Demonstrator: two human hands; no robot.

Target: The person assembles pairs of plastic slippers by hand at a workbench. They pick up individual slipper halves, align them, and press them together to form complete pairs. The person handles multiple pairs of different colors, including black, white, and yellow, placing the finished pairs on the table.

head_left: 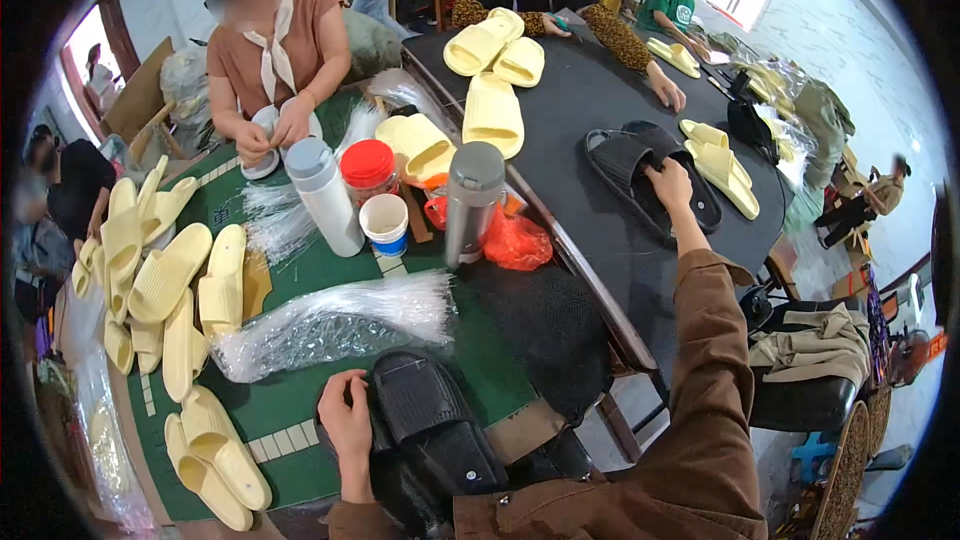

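Observation:
My right hand [668,188] reaches across to the black table with fingers closed on a black slipper [625,175]. Its mate [706,202] lies right beside it on the tabletop. Close to me, my left hand [347,415] is curled at another black slipper, mostly hidden under the hand and forearm. Just right of that hand, a black ribbed slipper [420,402] lies sole down, toe pointing away. A crumpled clear plastic bag bundle [340,325] sits beyond it on the green tabletop [480,365].
Pale yellow slippers [165,275] pile at the left. A white bottle [325,200], red-lidded jar [368,168], paper cup [385,220] and grey flask [474,202] stand mid-table. A metal edge [580,260] divides the tables. Co-workers sit opposite, one person's hand [668,90] near the black slippers.

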